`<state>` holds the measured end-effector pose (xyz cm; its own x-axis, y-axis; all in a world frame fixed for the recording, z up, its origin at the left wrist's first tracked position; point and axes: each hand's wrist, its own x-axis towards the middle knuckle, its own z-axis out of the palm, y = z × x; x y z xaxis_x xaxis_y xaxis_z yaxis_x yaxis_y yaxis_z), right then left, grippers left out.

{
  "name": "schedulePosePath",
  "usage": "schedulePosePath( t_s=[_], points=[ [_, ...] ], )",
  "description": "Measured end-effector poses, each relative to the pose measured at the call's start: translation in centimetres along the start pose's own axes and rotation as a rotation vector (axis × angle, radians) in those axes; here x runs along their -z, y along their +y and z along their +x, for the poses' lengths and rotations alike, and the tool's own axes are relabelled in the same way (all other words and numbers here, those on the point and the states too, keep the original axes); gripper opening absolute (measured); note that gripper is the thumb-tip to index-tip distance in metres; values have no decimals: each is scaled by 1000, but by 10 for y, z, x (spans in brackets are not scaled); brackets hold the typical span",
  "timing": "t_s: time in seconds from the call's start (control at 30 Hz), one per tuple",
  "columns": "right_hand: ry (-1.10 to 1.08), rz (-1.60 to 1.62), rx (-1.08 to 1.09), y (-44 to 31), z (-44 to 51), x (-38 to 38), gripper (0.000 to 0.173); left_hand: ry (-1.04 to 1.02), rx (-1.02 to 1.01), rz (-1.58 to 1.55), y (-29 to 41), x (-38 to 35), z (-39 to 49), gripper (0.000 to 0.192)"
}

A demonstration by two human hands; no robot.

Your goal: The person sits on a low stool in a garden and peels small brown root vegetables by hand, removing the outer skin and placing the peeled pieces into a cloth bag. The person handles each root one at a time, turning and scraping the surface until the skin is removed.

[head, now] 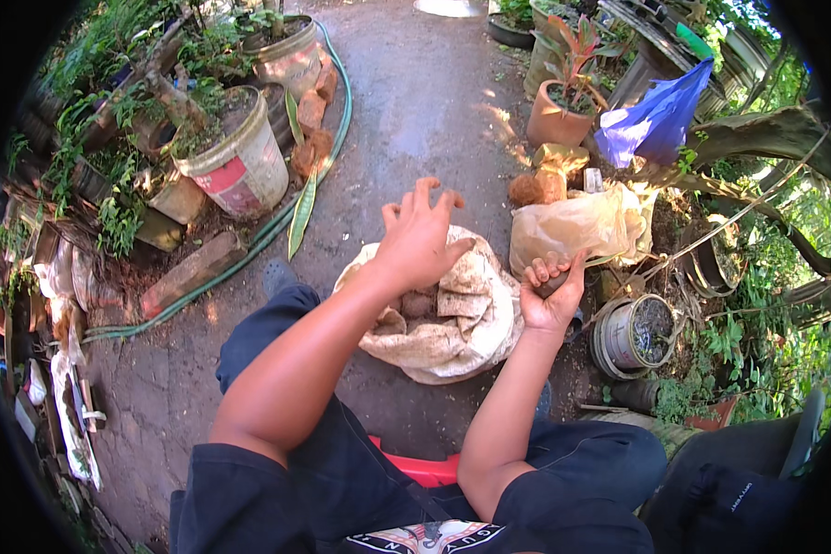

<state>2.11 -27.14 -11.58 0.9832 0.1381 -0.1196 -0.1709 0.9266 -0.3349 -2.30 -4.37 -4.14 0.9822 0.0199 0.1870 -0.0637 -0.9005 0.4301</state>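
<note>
A whitish woven sack [433, 363] with its rim rolled down stands on the ground between my legs. Brown, rough material [419, 305] shows inside it, partly hidden by my arm. Over the far side of the sack hovers my left hand [417, 242], palm down, fingers spread and bent, holding nothing. My right hand [552, 294] is turned palm up at the sack's right edge. Its fingers curl around a small dark brown object [551, 284], mostly covered, so I cannot tell what it is. Just beyond that hand lies a cloudy plastic bag [571, 225].
Potted plants in a white bucket [270, 156] and a terracotta pot [561, 124] flank the dirt path [415, 104]. A green hose [249, 260] runs along the left. At right are a small bucket [640, 332], a blue plastic bag [658, 121] and a thick branch [762, 135]. A red seat [422, 467] is under me.
</note>
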Motion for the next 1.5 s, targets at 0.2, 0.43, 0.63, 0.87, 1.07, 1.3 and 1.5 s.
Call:
schedulePosePath(
  t_s=[0.2, 0.43, 0.63, 0.87, 1.07, 1.3, 1.5],
  points=[
    [399, -639, 140, 8, 13, 43, 38, -220, -21, 85, -10, -8, 6, 32],
    [404, -962, -69, 37, 26, 81, 23, -736, -30, 406, -115, -114, -41, 48],
    [312, -1285, -197, 59, 27, 141, 9, -471, 613, -317, -115, -208, -51, 66],
    [304, -1581, -392, 60, 22, 177, 31, -271, 657, -140, -99, -219, -39, 40],
    [113, -1550, -323, 37, 18, 83, 38, -443, 298, -132, -75, -114, -11, 22],
    [-383, -1265, -392, 82, 1, 26, 45, -452, 287, -584, -16, -3, -15, 28],
    [-434, -1040, -411, 84, -16, -34, 43, -304, 382, -663, -26, 11, -14, 31]
  ],
)
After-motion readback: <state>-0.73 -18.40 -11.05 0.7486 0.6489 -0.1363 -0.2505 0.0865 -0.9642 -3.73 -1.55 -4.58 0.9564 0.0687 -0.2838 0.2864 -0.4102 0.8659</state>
